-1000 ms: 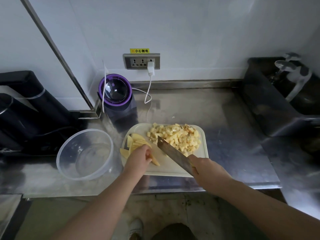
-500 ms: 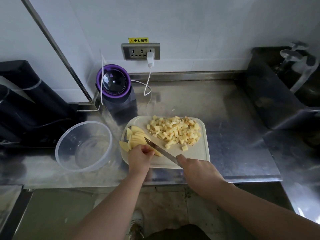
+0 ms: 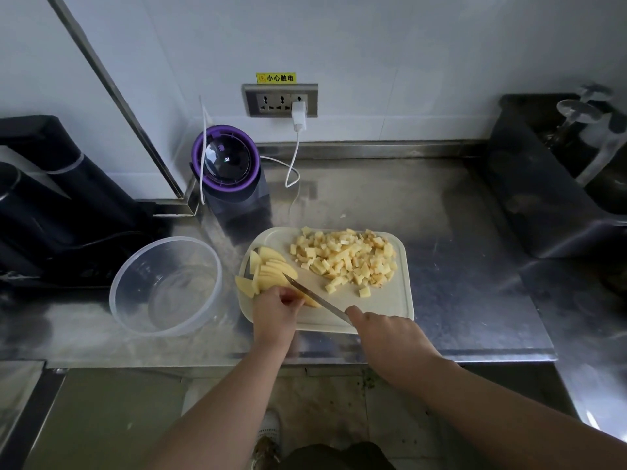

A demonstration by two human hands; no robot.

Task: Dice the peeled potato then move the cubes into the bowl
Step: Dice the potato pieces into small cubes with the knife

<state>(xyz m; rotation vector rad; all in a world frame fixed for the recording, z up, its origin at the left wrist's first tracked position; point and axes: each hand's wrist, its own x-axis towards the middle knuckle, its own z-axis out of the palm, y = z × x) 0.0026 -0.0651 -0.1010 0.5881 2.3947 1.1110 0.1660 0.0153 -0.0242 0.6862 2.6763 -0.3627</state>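
Note:
A pale cutting board (image 3: 390, 305) lies on the steel counter. Several yellow potato slices (image 3: 268, 271) fan out on its left part, one hanging over the left edge. A heap of potato cubes (image 3: 346, 257) covers its back right part. My left hand (image 3: 276, 308) presses on the near end of the slices. My right hand (image 3: 386, 337) grips a knife (image 3: 314, 298), its blade edge-down across the slices right beside my left fingers. A clear plastic bowl (image 3: 132, 300) stands empty to the left of the board.
A purple-rimmed appliance (image 3: 227, 171) stands behind the board, with a white cable (image 3: 293, 164) running to the wall socket (image 3: 280, 101). Black machines (image 3: 51, 198) fill the left side. A dark sink with a tap (image 3: 559, 171) sits at the right. The counter's front edge (image 3: 305, 359) is near.
The knife has come down from a raised, flat-showing tilt to edge-down on the slices beside my left fingers. My right hand moved left and nearer the board.

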